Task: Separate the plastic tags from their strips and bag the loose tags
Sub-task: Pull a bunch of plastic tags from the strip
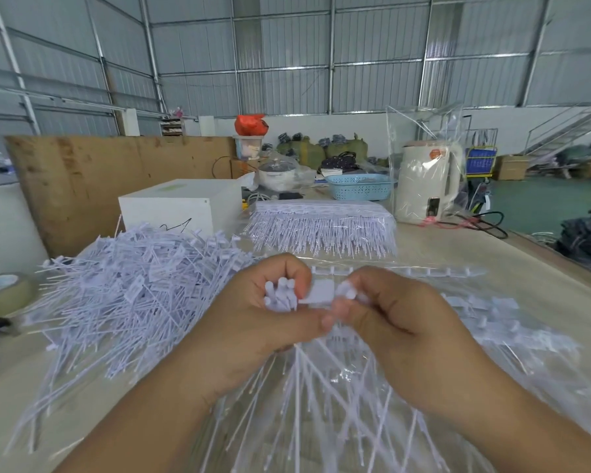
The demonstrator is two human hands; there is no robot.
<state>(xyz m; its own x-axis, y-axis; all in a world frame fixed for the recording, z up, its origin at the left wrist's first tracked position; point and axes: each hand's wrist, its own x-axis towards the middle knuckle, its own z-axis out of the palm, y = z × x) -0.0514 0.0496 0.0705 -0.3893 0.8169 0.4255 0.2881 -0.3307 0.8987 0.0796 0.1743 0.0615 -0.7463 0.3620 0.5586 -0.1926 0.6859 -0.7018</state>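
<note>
Left hand (253, 322) curled round a small bunch of white plastic tags (280, 297), heads up, thin tails fanning down toward me. Right hand (393, 322) meets it at centre, fingers pinching a flat white rectangular tag head (318, 292) between the two hands. Both hands closed on tags, knuckles nearly touching.

Under my wrists lies a clear plastic bag (338, 380) with loose tags spread over it. To my left, a large heap of loose white tags (127, 295) on the pale tabletop (458, 244). Just beyond my hands, an emptied white plastic strip (389, 270) lies crosswise. Further back, a stacked block of white tag strips (321, 227), tails pointing toward me.

Behind the heap, a white rectangular box (181, 206). Far right of the stack, a cream kettle wrapped in clear plastic (427, 186), with a light blue perforated plastic basket (359, 186) beside it. Roll of tape (4, 291) at the table's left edge.
</note>
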